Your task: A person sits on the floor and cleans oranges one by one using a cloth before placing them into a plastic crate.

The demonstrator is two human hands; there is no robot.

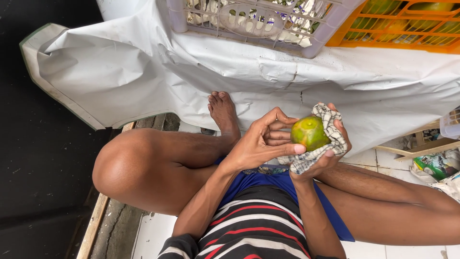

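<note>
Fruit (309, 132), round and green shading to orange, sits in front of my chest above my lap, cradled in a checked cloth (330, 125). My right hand (320, 156) wraps cloth and fruit from behind and below, fingers curled closed around both. My left hand (262, 141) rests against the bare side of the fruit, fingertips together and touching the skin. It looks firm, smooth-skinned and modestly weighty, likely to slide in bare fingers; the soft cloth gives grip, so holding it through the cloth across its widest part seems safest. Beyond my bare foot (223, 114) lies a white sheet (143, 67) bearing a lilac crate (326, 29) and an orange crate (402, 24).
</note>
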